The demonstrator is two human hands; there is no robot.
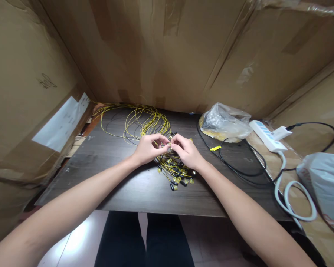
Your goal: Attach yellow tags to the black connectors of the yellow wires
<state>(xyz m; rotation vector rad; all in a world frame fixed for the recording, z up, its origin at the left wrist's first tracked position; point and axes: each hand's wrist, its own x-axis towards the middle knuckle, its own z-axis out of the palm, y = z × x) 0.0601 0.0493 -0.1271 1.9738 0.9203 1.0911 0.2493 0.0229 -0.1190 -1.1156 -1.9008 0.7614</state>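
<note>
Left hand (149, 148) and right hand (185, 150) both pinching, fingertips closing on one thin yellow cable end with black connector (169, 140), mid dark wooden table (122, 185); handling light, limp, tangle-prone; gripping best at rigid connector

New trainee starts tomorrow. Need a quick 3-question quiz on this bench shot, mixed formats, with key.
1. True or false: both hands meet at one cable end above the bundle of yellow cables.
2. What lies right of the clear plastic bag? A) white power strip B) soldering iron C) laptop
3. Fill in: the walls around the dark table are made of ____.

Key: 1 true; the left hand and right hand pinch together. 2 A, the white power strip. 3 cardboard.
</note>
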